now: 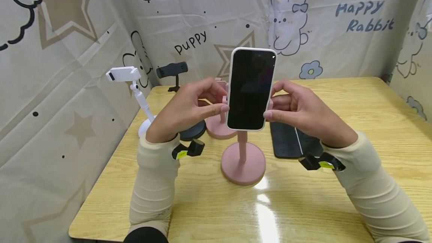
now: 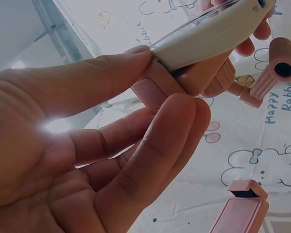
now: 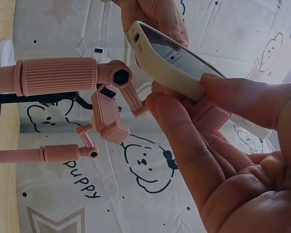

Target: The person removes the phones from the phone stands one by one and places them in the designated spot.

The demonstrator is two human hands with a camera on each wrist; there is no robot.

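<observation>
A phone (image 1: 252, 89) in a white case sits upright in the clamp of a pink phone stand (image 1: 243, 162), its dark screen towards me. My left hand (image 1: 190, 106) is at its left side, pinching the pink clamp end (image 2: 150, 92) between thumb and fingers; the thumb tip meets the phone's edge. At the other side my right hand (image 1: 298, 110) pinches the opposite clamp end (image 3: 211, 116), thumb on the edge of the white case (image 3: 167, 73). Behind the phone, the stand's hinged arm (image 3: 131, 97) shows in the right wrist view.
A second pink stand (image 1: 219, 128) is just behind, with a black stand (image 1: 172, 69) and a white stand (image 1: 138, 96) to its left. A dark flat tablet-like thing (image 1: 287, 141) lies right of the base on the wooden table (image 1: 209, 205). Printed cloth (image 1: 209, 14) hangs around.
</observation>
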